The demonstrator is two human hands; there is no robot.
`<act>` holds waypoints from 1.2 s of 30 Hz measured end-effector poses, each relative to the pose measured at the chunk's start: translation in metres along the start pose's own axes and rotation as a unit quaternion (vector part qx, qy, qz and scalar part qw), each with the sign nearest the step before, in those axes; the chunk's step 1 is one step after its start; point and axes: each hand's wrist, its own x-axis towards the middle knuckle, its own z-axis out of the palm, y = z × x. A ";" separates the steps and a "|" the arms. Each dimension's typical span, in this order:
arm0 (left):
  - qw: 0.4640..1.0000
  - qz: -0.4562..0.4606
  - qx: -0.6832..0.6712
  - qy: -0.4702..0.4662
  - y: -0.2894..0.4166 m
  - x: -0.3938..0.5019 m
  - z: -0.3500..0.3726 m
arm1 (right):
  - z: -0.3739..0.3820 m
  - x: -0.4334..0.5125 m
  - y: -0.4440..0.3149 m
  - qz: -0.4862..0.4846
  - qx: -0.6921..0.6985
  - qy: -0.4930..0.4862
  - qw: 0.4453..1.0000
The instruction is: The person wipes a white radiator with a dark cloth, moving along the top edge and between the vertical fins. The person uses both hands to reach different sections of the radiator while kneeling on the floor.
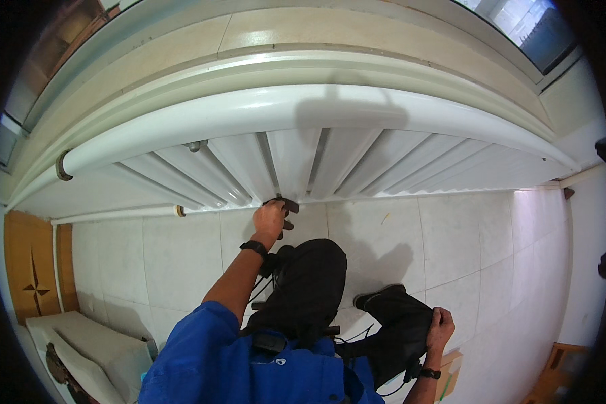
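Note:
A long white column radiator (293,156) stands before me under a windowsill. Near the floor at its middle, my left hand (270,218) is closed around a dark tool or fitting (291,206), whose exact kind I cannot tell; parts of it stick out past the fingers. A small metal plug or valve (197,146) sits below the radiator's top pipe, left of centre. At the lower right, my right hand (440,327) rests at my bent knee, its fingers closed on the black trouser cloth (414,333).
A tiled sill (283,25) runs above the radiator. White pipes with clamps (180,211) lie at the left. An upholstered seat (96,348) stands lower left by an inlaid wooden panel (33,272). Behind my right hand lies a piece of cardboard (450,373) on the tiled floor.

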 end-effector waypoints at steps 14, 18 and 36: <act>0.942 0.124 -0.285 0.129 0.084 -0.018 -0.162 | 0.007 -0.002 0.009 -0.053 0.007 0.041 0.998; 0.910 0.119 -0.391 0.074 0.119 -0.026 -0.219 | 0.007 0.000 -0.003 -0.088 -0.049 0.032 0.994; 0.890 0.204 -0.397 -0.094 0.214 -0.099 -0.293 | 0.001 -0.046 -0.313 -0.521 0.200 -0.042 0.829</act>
